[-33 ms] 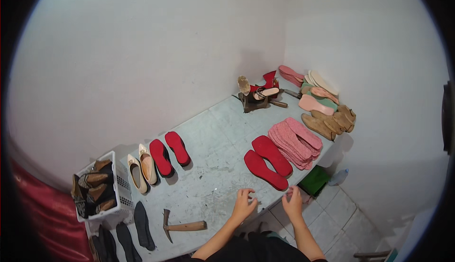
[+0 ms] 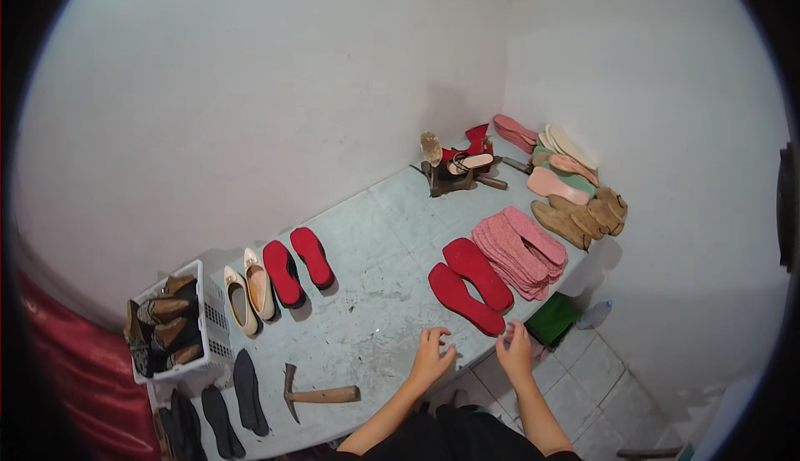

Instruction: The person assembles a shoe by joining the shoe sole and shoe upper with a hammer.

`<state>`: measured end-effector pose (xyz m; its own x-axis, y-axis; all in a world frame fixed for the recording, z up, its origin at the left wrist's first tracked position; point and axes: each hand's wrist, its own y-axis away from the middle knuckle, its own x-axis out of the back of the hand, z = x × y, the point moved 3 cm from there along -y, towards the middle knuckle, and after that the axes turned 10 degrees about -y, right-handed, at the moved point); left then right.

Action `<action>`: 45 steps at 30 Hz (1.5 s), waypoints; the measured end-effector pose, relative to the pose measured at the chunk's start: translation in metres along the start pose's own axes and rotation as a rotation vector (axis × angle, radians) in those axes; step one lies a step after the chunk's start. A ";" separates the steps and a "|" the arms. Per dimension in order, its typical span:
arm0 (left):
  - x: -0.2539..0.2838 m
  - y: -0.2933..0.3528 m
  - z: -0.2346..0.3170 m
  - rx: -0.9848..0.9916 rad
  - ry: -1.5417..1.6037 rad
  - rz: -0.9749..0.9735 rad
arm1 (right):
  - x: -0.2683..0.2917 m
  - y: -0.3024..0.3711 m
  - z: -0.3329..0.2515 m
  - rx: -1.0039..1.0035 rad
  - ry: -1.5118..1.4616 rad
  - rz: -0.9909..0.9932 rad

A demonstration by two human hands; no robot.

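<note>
Two red shoe soles [image 2: 463,297] lie side by side, slanted, close to the table's front edge. My left hand [image 2: 432,357] hovers just left of their near ends, its fingers apart and lightly bent, with nothing in it. Past the near tip of the front sole, my right hand [image 2: 515,351] is likewise open, its fingers loosely curled and holding nothing. Against the soles' right side rests a stack of pink textured insoles [image 2: 518,254]. A hammer [image 2: 327,395] with a wooden handle lies left of my left forearm.
On the left stand red-soled shoes [image 2: 284,273], cream flats [image 2: 239,301], a white basket [image 2: 217,319] of shoes and dark soles [image 2: 247,394]. A metal shoe stand [image 2: 448,179], peach insoles [image 2: 557,186] and brown shoe pieces [image 2: 562,223] occupy the far right. A green container [image 2: 553,321] sits below the edge.
The view has shifted very slightly. My hands have moved only a little, still open beside the red soles, and the things on the table lie as before.
</note>
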<state>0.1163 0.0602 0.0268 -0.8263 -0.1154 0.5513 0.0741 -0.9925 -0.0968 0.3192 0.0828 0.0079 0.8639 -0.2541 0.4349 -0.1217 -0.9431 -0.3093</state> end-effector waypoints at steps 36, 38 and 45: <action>0.020 0.051 -0.037 0.282 -0.102 0.408 | -0.097 -0.085 0.002 -0.054 -0.485 -0.508; 0.032 0.066 -0.045 0.323 -0.096 0.464 | -0.118 -0.064 -0.017 -0.414 -0.846 -0.592; 0.102 0.140 -0.082 0.477 -0.146 0.700 | -0.160 0.016 -0.104 -0.597 -1.104 -0.985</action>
<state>-0.0033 -0.0874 0.0010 -0.4245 -0.6788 0.5992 0.7940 -0.5971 -0.1139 0.1287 0.0864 0.0214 0.5995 0.5006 -0.6245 0.7365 -0.6504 0.1857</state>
